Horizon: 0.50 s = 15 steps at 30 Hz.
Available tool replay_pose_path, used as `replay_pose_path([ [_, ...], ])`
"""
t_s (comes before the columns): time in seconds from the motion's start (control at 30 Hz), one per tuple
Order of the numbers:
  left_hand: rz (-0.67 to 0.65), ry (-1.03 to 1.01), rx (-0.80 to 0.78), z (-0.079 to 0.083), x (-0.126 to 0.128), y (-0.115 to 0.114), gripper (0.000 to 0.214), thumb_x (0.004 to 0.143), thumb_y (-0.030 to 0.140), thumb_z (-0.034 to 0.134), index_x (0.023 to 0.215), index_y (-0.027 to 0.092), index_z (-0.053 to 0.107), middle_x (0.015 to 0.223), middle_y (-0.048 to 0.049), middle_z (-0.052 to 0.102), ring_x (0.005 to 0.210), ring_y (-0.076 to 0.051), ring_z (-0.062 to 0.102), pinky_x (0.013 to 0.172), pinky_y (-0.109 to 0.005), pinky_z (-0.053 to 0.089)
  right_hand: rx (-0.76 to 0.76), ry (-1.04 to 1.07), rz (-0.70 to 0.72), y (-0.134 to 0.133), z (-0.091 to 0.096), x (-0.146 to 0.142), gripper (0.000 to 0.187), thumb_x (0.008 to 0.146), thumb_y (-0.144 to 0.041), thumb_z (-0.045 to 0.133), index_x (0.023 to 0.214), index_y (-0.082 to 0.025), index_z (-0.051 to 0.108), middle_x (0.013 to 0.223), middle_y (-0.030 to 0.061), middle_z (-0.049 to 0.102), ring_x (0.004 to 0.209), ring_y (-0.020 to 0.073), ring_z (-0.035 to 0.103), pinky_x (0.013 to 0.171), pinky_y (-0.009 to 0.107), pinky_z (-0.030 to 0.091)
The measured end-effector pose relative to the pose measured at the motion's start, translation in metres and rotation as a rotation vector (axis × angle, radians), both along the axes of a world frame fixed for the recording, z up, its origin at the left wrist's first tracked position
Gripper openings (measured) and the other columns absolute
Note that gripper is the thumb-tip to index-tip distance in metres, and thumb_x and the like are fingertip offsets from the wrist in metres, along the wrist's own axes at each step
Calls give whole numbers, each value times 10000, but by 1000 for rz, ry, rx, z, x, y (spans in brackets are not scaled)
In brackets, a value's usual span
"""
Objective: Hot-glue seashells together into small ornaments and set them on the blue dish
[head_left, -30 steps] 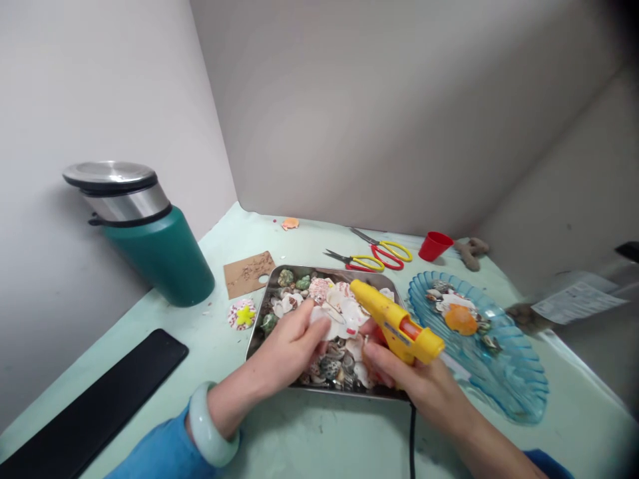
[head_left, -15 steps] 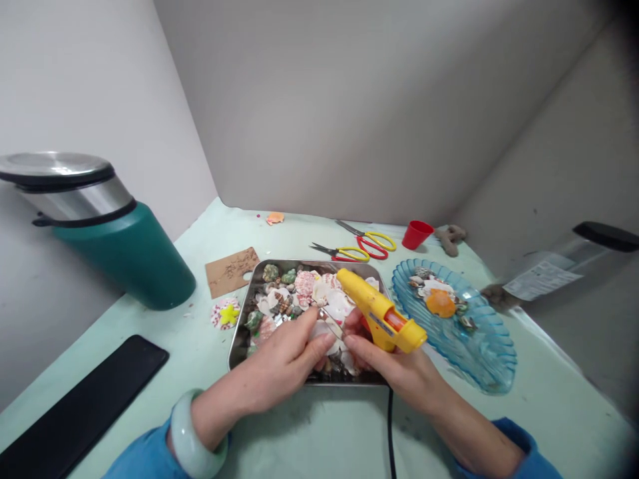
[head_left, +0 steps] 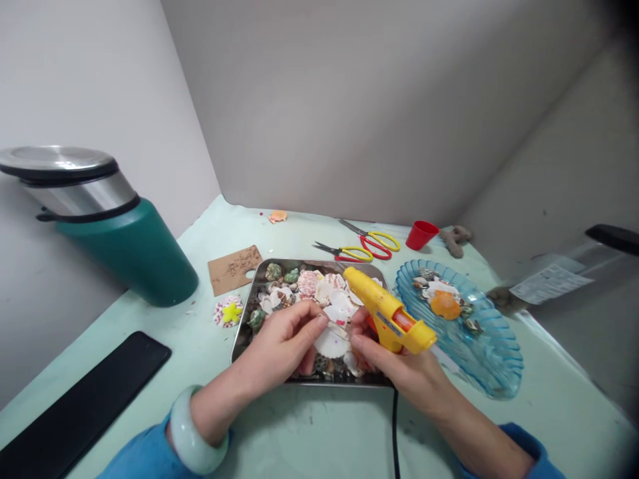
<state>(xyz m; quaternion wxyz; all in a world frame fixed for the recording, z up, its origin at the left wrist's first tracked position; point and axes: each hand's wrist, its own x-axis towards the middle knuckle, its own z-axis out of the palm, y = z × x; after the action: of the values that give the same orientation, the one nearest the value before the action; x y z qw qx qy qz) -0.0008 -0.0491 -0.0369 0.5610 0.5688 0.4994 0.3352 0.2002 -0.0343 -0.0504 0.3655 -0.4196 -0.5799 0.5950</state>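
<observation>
A yellow hot glue gun (head_left: 382, 303) with an orange-red part in its body is in my right hand (head_left: 399, 352), its nozzle pointing up and left over the tray. The right thumb and fingertips are close together in front of the handle. My left hand (head_left: 284, 339) is curled at the tray's front, thumb against the index finger; what it pinches, if anything, is hidden. Between the two hands shows a white scallop shell (head_left: 333, 342), with a thin pale edge or strand above it. Beneath both hands lies a metal tray (head_left: 237, 339) full of shells and snail shells.
Left: a green flask (head_left: 134, 246), black phone (head_left: 94, 406), brown card (head_left: 229, 269) and shell with yellow star (head_left: 229, 311). Behind the tray: scissors (head_left: 357, 253) and a red cup (head_left: 422, 235). Right: a blue dish (head_left: 494, 359) holding shells. A black cord (head_left: 396, 432) runs forward.
My hands have drawn slightly apart at the fingertips, showing more of the white shell between them. The glue gun has shifted a little right, and the whole view has moved slightly.
</observation>
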Motion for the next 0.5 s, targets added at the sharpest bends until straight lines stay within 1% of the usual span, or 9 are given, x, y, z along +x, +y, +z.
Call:
replay_pose_path([
  [0.1, -9, -64, -21, -1, 1, 1, 269, 893, 468, 495, 933, 202, 509, 460, 71, 507, 410, -96, 478, 423, -190, 314, 7, 14, 11, 0, -1, 1, 320, 833, -429, 651, 1002, -191, 519, 789, -12, 552, 609, 99, 482, 569, 263, 401],
  [0.17, -10, -61, -19, -2, 1, 2, 278, 873, 457, 536, 967, 196, 527, 460, 74, 504, 411, -91, 473, 430, -187, 331, 15, 9, 23, 0, -1, 1, 311, 843, -426, 641, 1010, -193, 519, 779, -15, 549, 606, 99, 479, 572, 266, 402],
  [0.37, -13, -25, -9, 0, 1, 1, 245, 841, 410, 596, 938, 188, 559, 445, 84, 466, 396, -75, 430, 415, -175, 324, 21, -8, 43, 0, -2, 2, 331, 841, -435, 647, 1021, -191, 515, 777, -13, 554, 607, 100, 477, 567, 265, 398],
  [0.5, -18, -5, -11, 1, 1, 1, 211, 828, 377, 612, 911, 187, 569, 447, 87, 454, 388, -72, 417, 398, -173, 310, 30, -4, 55, 0, -5, 4, 312, 849, -421, 647, 1027, -200, 516, 793, -15, 555, 626, 98, 485, 578, 259, 405],
])
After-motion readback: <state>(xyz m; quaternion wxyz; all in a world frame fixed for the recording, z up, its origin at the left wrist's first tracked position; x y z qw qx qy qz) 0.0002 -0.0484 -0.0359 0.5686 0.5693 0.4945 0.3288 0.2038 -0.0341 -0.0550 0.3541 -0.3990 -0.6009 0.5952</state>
